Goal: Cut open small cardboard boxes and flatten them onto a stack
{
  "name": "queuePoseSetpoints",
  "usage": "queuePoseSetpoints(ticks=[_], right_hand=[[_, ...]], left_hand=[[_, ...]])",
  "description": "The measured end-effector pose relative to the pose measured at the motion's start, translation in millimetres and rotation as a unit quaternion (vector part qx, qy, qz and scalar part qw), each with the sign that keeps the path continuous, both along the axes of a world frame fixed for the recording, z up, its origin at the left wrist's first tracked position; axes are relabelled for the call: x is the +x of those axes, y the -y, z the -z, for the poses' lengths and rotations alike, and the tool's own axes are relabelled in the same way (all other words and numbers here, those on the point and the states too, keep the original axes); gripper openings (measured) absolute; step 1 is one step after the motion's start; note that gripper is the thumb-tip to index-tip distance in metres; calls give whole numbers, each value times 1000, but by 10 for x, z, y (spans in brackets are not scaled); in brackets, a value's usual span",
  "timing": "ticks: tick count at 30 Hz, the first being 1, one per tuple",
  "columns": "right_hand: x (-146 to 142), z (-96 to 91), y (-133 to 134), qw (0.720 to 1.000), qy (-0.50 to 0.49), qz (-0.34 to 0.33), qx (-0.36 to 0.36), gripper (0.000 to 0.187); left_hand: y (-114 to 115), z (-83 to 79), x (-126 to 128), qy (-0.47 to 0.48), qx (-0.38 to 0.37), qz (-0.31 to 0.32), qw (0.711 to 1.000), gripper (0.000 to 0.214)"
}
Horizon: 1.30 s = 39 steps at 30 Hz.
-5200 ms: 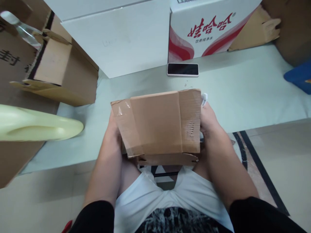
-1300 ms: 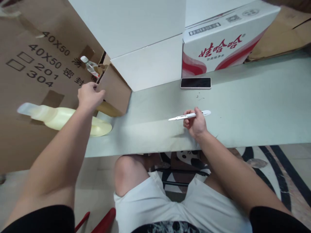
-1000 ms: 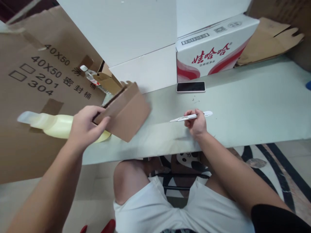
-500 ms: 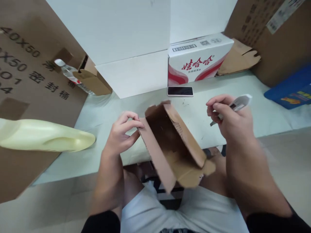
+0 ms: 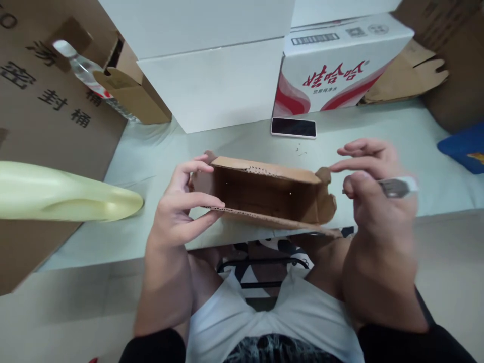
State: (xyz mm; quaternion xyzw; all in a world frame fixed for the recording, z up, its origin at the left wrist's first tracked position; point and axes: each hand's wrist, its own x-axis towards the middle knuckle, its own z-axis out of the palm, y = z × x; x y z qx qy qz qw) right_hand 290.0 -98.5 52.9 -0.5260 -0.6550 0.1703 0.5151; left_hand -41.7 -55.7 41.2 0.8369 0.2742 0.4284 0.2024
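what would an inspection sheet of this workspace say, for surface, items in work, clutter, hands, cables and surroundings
Surface: pale green table, with dark scraps below the phone.
Items in work: carton, its open side up; cutter, blurred.
Clutter: phone, yellow bottle, clear bottle, second carton.
Hands: left hand grips the carton's near wall toward its left end; right hand holds the cutter, fingertips by the carton's right end, contact unclear.
Cables: nothing seen.
Surroundings: white box and red-and-white box behind; big brown box left; blue item right, cut off.
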Motion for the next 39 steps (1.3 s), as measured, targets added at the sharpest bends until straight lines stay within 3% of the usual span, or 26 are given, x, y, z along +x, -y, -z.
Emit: queuePoseSetpoints(ticks=[6, 10, 14, 19, 28, 35, 39], right_hand=[[12, -84, 58, 987, 117, -109, -23, 27], [3, -67, 83, 980, 173, -69, -64, 25], [10, 5, 61, 986, 143, -29, -76, 37], [0, 55, 35, 989, 125, -9, -73, 37], [-24, 55, -8, 995, 59, -16, -77, 52], [-62, 86, -31, 978, -79, -72, -181, 54], [-30, 162, -62, 983, -101, -50, -146, 60]], left_hand=[[-43, 25, 30, 47, -24, 11, 999, 4], [-69, 71, 45, 63, -32, 50, 996, 9], [-85, 102, 35, 76, -26, 60, 995, 13], [-7, 52, -4, 25, -116, 98, 988, 14], [17, 88, 73, -60, -142, 22, 988, 11], [-49, 152, 136, -45, -130, -28, 990, 36], [-82, 235, 174, 4, -141, -92, 986, 57]])
